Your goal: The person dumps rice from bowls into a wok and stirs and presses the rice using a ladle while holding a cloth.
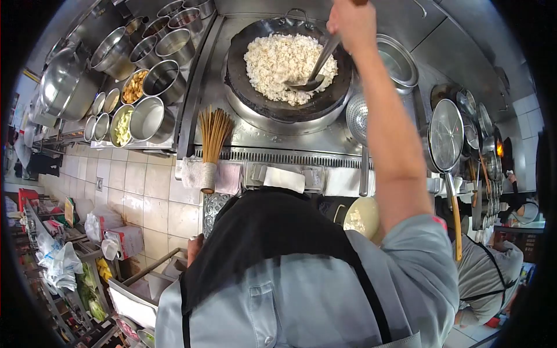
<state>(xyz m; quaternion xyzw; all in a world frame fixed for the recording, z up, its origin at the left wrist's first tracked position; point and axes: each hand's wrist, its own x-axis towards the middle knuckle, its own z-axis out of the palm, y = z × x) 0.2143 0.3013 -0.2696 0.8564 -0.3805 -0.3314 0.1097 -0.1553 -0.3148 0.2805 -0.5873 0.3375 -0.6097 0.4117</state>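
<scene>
White rice (275, 58) lies in a broad, uneven heap in the dark wok (258, 103), which sits on the burner in front of you, set into the steel worktop (206, 75). Your right hand (353, 24) is above the wok's right side, its fingers wrapped firmly round the handle of the ladle (325, 58); the ladle's bowl is down in the heap near its lower right edge. Your left hand (195, 248) shows only in part beside your apron (255, 232), low and well apart from the wok, so I cannot tell whether its fingers are apart, together or holding something.

As far as I can judge, you are partway through working the rice. It is already in the wok and spread across much of the base, but you have clumps left in it, and its colour looks plain and pale, with no other ingredient that I can make out. None of it looks dished out. The pale bowl (370, 217) near your right sleeve has some white bits inside. Golden pieces (134, 87) and pale green pieces (123, 126) sit in their own containers to your left, apart from the rice. The perforated skimmer (358, 119) lies just right of the wok, out of your hands.
</scene>
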